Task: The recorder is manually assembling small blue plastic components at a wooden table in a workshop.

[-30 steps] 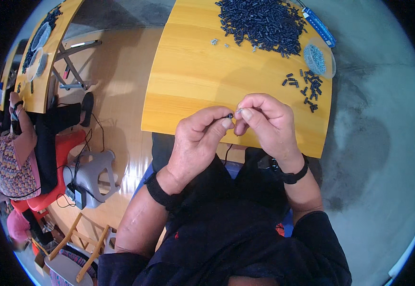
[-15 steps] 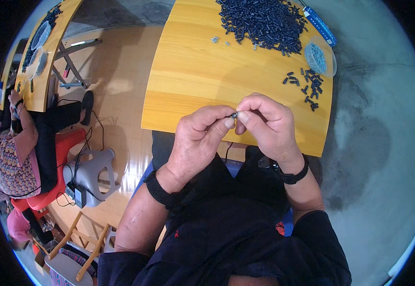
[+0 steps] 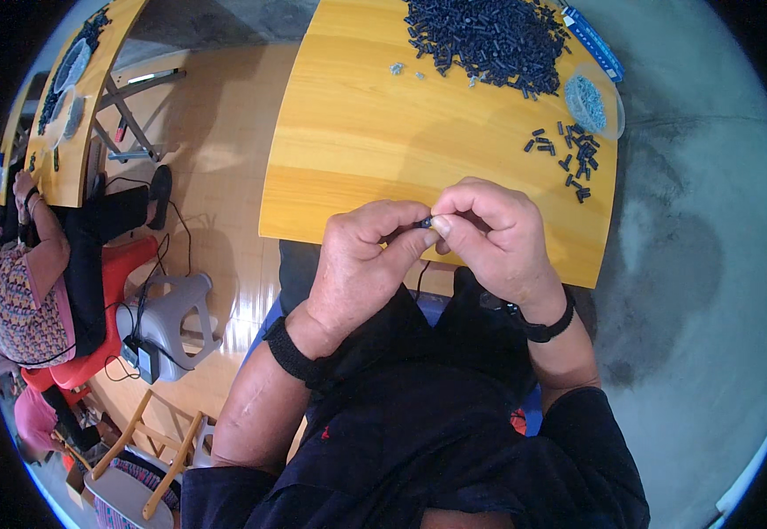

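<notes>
Above the near edge of the yellow wooden table (image 3: 339, 159), my two hands meet fingertip to fingertip. My left hand (image 3: 361, 256) pinches a small black cylindrical piece (image 3: 424, 223) between thumb and forefinger. At the other end of that piece, the thumb and forefinger of my right hand (image 3: 500, 238) are pressed together; whatever they grip is too small and covered to make out. Most of the black piece is hidden by my fingers. Similar short black pieces (image 3: 582, 159) lie loosely on the table beyond my right hand.
A big heap of black pieces (image 3: 489, 40) covers the table's far side. Beside it are a clear tub of small silvery parts (image 3: 586, 104) and a blue box (image 3: 593, 44). A few metal bits (image 3: 397, 69) lie apart. Left, a person (image 3: 31, 291) sits by a grey stool (image 3: 167, 326).
My right fingertips have moved slightly left and down, closing over the end of the black piece. My left hand keeps its pinch, and the table has shifted very little in view.
</notes>
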Tool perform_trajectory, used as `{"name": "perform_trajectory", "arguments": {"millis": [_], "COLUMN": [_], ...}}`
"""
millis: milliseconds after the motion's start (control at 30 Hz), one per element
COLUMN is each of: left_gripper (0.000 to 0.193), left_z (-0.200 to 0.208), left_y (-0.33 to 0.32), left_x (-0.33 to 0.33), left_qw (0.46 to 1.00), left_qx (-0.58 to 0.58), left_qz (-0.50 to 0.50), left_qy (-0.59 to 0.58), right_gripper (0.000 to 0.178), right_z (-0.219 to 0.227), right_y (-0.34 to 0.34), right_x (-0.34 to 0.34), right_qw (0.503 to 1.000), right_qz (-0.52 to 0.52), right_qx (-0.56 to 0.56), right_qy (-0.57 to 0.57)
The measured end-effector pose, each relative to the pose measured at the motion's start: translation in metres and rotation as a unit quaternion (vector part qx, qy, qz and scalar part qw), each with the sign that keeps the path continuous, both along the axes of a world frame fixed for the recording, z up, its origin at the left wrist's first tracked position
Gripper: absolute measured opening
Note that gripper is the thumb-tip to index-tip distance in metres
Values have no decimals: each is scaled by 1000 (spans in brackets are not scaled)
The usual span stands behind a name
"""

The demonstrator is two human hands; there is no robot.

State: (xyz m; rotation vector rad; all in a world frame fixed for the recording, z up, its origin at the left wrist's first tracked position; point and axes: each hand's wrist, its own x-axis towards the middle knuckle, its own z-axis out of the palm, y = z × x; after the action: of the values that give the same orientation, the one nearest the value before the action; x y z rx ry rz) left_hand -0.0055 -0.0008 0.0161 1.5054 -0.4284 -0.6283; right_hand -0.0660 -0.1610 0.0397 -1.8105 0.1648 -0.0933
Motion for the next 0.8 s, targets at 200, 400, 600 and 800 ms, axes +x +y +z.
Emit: {"name": "perform_trajectory", "arguments": {"millis": [200,400,600,800], "left_gripper": [11,11,15,19], "left_z": [6,8,2,1], "left_y": [1,1,5,6], "left_x": [5,4,7,8], "left_qw": [998,999,998,996], "left_qx": [38,15,24,28], "left_qz": [-9,-15,-56,-84], "left_qy": [-53,-31,-17,-11], "right_gripper": [3,4,4,8], "right_z": [-6,-4,-8,-7], "right_y": [-3,-10,-17,-13], "right_x": [-2,-2,-1,-2], "right_qw": [994,990,996,989], "right_qz": [4,21,67,77], "right_qx": [100,138,47,-76], "right_qy": [33,36,-24,-104]}}
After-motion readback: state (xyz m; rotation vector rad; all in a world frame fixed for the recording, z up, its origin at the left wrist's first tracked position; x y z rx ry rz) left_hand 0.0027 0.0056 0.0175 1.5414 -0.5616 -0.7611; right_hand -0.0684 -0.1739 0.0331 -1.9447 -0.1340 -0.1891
